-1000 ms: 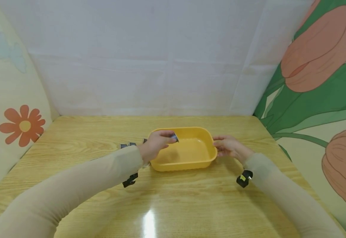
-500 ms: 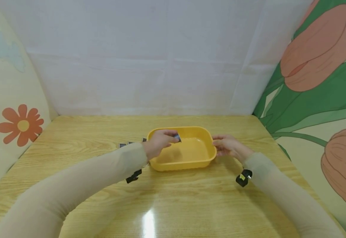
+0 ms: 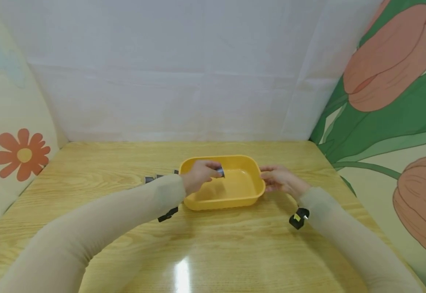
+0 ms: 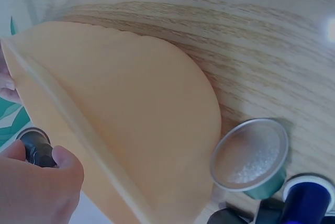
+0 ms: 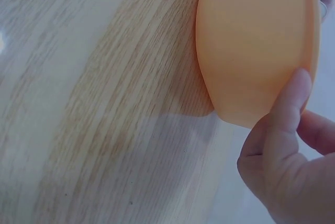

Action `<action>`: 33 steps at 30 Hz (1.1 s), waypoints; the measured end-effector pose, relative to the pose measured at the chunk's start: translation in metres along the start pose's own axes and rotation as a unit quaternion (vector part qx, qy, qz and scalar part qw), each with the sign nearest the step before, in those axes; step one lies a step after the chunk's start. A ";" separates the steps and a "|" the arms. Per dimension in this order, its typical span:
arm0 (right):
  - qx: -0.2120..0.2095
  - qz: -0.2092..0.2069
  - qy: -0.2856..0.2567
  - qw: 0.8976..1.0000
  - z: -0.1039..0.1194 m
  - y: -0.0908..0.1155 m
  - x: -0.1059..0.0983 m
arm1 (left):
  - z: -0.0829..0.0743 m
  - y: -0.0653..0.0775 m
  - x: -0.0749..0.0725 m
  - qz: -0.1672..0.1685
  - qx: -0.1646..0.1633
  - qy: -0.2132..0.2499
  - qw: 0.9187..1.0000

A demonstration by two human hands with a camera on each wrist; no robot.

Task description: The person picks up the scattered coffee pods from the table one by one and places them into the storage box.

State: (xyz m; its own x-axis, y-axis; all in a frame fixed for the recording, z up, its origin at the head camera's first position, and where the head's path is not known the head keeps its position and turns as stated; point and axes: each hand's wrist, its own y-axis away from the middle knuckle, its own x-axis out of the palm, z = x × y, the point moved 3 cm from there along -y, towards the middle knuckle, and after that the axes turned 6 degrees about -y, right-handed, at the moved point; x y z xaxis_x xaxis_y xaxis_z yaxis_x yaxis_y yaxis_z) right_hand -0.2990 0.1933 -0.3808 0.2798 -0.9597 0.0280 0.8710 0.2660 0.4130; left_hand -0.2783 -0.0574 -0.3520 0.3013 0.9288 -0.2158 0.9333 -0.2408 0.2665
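Fingers of the left hand are bent close together, and a small dark thing is pinched between the finger and thumb. It is held up over the inside of the yellow tub, a little way from the middle toward twelve o'clock. The tub's end at three o'clock is held by the bent fingers of the right hand, with the outside wall touched. The tub is set down on the bench. By the left wrist, a green pot with a pale round top and a blue tube are seen near the tub, at its nine o'clock side

The dark thing looks light, hard and smooth, so it may slip if pinched too softly; it is best held round its sides. The tub looks light and a bit bendy, and is best held by its rim
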 end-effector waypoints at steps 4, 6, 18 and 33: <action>-0.004 0.001 0.005 1.000 0.000 -0.001 -0.001 | 0.001 -0.002 -0.001 -0.002 -0.002 -0.007 1.000; -0.003 -0.001 0.006 1.000 0.000 -0.001 -0.001 | 0.001 -0.002 -0.001 -0.003 -0.004 -0.009 1.000; 0.004 -0.009 0.018 1.000 0.002 0.000 0.000 | 0.006 0.001 0.000 0.005 -0.011 -0.017 1.000; 0.004 0.002 0.012 1.000 0.001 -0.001 0.000 | 0.013 0.000 -0.003 0.003 -0.008 -0.013 1.000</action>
State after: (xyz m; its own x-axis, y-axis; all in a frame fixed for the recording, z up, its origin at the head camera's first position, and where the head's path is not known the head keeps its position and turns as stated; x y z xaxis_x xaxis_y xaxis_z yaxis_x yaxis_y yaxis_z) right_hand -0.2999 0.1936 -0.3805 0.2921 -0.9564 0.0086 0.8667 0.2685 0.4205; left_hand -0.2765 -0.0633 -0.3632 0.3118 0.9197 -0.2386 0.9285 -0.2417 0.2820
